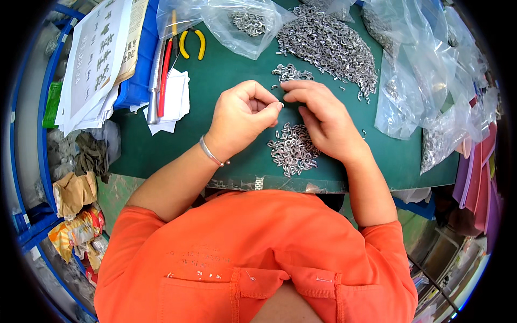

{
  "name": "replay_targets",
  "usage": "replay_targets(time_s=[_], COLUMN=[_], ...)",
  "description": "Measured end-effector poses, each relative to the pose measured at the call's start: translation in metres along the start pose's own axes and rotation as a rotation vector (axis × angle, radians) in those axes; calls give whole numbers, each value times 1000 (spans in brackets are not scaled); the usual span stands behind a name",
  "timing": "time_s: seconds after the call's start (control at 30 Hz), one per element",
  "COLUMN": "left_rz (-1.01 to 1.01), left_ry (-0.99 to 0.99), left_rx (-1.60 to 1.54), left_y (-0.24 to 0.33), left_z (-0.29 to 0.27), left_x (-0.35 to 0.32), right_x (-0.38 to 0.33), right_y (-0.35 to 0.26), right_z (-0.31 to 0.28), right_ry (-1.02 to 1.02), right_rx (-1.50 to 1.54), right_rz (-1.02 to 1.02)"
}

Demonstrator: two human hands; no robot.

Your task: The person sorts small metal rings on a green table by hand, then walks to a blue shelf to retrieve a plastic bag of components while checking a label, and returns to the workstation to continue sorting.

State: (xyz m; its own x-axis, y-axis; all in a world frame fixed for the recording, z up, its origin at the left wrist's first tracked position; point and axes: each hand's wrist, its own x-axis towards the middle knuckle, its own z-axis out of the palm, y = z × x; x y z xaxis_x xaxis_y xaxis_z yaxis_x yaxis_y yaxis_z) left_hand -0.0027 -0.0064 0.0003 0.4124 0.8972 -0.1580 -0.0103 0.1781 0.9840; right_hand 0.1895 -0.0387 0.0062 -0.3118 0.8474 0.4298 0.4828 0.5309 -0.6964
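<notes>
My left hand [243, 110], with a metal bangle at the wrist, is closed in a pinch above the green table. A tiny pale glint shows at its thumb and index tips, too small to make out. Close beside it, my right hand [327, 117] is half curled, thumb and fingers apart, with nothing visible between them. Beneath and between my hands lies a pile of small silvery metal links [293, 151]. A smaller heap of metal pieces [291, 72] sits just beyond my fingertips, and a large mound of grey C-shaped metal pieces [334, 48] spreads behind it.
Clear plastic bags [412, 81] holding metal parts crowd the right side; another bag [242, 27] lies at the back. Yellow-handled pliers [193, 44], a red pen [165, 75] and white paper slips [175, 99] lie left, beside a blue bin [137, 81] under printed sheets [97, 59].
</notes>
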Motion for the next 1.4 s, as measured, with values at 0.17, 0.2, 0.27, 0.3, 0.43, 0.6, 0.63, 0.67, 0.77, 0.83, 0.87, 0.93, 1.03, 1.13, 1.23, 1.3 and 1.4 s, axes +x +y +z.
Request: replay_targets(time_s=[0.17, 0.2, 0.27, 0.3, 0.43, 0.6, 0.63, 0.67, 0.77, 0.83, 0.87, 0.93, 1.03, 1.13, 1.23, 1.3, 1.4], left_rz=[113, 142, 191, 216, 370, 419, 433, 448, 438, 435, 444, 496, 388, 491, 588, 649, 660], left_ry=[14, 16, 25, 29, 54, 40, 26, 13, -75, -159, -209, -242, -69, 83, 56, 41, 29], left_rx=[61, 74, 146, 181, 323, 330, 340, 352, 356, 382, 409, 440, 514, 644, 824, 893, 833], left_y=[-5, -6, -6, -5, -3, -4, -4, -3, 0, 1, 0, 1, 4, 3, -2, -4, -6], left_z=[1, 1, 2, 2, 2, 5, 6, 6, 5, 4, 3, 3, -4, -6, -5, -5, -5], left_x=[-2, -2, -3, -3, -4, -4, -4, -4, -7, -8, -8, -7, -1, 14, 25, 27, 27], right_x=[-3, -4, -4, -5, -7, -4, -5, -6, -8, -7, -7, -6, -9, -4, 1, 1, 2], right_y=[4, 5, 5, 4, 5, -3, -2, -1, -1, -3, -4, -5, 3, 7, 8, 12, 12], right_z=[-4, -5, -3, -3, -4, 3, 3, 4, 3, -3, -7, -14, -14, -10, 3, 6, 8], right_ry=[-31, 10, 10, 10, 129, 104, 111, 117, 120, 92, 41, -63, 75, 140, 178, 128, 99], right_rx=[-55, -106, -84, -73, -28, 56, 53, 52, 65, 68, 70, 73, -9, -121, -180, -240, -241], right_rz=[63, 62, 92, 107, 215, 63, 57, 50, 49, 37, 39, 41, 88, 120, 61, 23, -5])
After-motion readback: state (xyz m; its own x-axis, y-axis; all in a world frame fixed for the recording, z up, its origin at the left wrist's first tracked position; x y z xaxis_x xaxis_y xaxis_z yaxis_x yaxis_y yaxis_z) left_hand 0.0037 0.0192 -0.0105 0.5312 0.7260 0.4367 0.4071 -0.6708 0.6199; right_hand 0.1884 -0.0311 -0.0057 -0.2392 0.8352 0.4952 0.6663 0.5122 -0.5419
